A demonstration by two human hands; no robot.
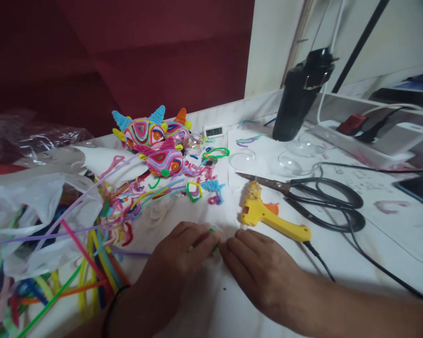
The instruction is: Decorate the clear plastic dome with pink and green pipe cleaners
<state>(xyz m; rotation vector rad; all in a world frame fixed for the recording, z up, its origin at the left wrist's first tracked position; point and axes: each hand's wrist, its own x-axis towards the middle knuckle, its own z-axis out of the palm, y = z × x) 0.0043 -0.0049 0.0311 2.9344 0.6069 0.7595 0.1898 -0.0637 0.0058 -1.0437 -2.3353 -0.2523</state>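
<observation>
My left hand (pixel 183 253) is closed at the table's front middle, its fingers curled over a small piece with bits of green pipe cleaner (pixel 214 248) showing. A pale, see-through edge shows around it; most of the piece is hidden. My right hand (pixel 259 270) meets it from the right, fingers bent and pressed together, fingertips at the piece's edge. Whatever lies under those fingers is hidden. Just beyond my right hand lies a yellow hot glue gun (pixel 264 218), with black-handled scissors (pixel 313 195) behind it.
Colourful pipe-cleaner animal heads (pixel 141 134) stand at the back. Loose pipe cleaners (pixel 88 253) and plastic bags (pixel 38 202) crowd the left. Clear domes (pixel 291 162), a black bottle (pixel 299 96), a small digital clock (pixel 214 132) and a dark cable (pixel 370 263) lie farther off.
</observation>
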